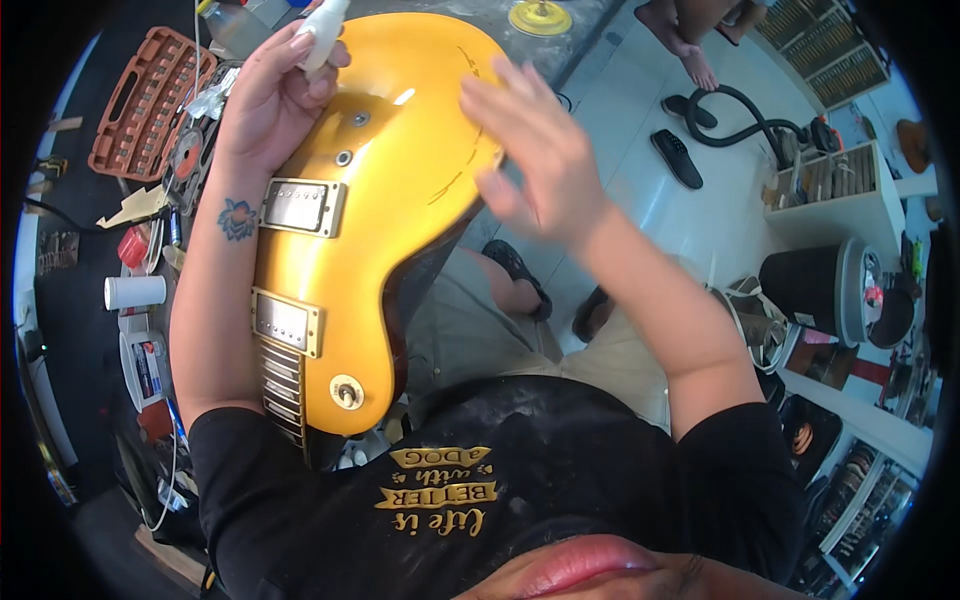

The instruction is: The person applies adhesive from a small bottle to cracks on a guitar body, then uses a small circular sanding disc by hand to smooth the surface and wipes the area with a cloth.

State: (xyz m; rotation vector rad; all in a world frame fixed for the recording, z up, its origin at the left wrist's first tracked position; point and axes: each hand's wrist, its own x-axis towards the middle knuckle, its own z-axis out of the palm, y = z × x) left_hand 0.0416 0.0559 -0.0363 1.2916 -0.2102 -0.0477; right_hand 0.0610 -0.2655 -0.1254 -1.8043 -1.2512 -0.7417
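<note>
A yellow electric guitar body [380, 180] lies across my lap, with two pickups, a toggle switch [346, 392] and part of the fretboard showing. My left hand [290, 100] is closed around a small white bottle [320, 35] above the guitar's left edge, the forearm lying along that side. Along the right side of the upper body are dark, thin cracks or marks [450, 190]. My right hand [530, 150] is over that marked edge, fingers apart and smeared by motion; whether the fingertips touch the finish I cannot tell.
A socket set case [135, 100], white cylinder [135, 292] and assorted tools crowd the left bench. A yellow disc [540, 18] sits on the surface above. Another person's bare foot [697, 70] is at top right, near loose shoes [676, 160], a black hose [740, 135] and a dark bin [810, 295].
</note>
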